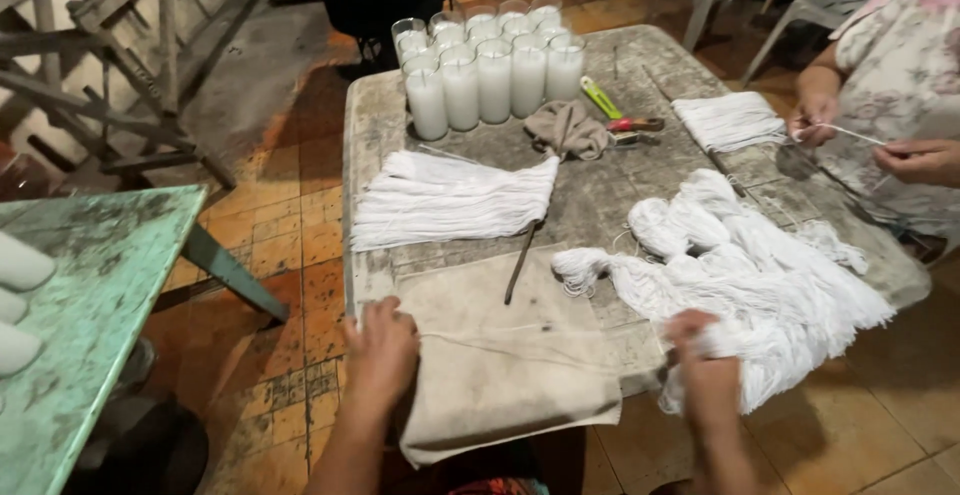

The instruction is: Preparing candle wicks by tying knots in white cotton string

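Hands are down at the near edge of the surface, and this looks like the string-pulling step. The left hand sits on the near left corner of the grey cloth, fingers curled together, and a single thin white string runs from it across the cloth toward the right. Whether the fingers actually pinch that string end, I cannot tell; the hand hides it. The right hand is at the near right edge, fingers closed into the loose white string pile that spreads over the right half of the surface and hangs off its near edge.

Beyond the cloth, a neat string bundle lies flat toward the left edge, with a thin dark stick resting just beside it and reaching onto the cloth. At the far edge stand glass candles in rows, with a crumpled rag and a yellow-green cutter next to them. Another person's hands work a strand at the far right corner, near a second small bundle.

By my reading, one strand is being drawn out of the tangle and stretched along the cloth. The next move calls for keeping that strand taut and separating it cleanly, without dragging the tangled pile further over the near edge.
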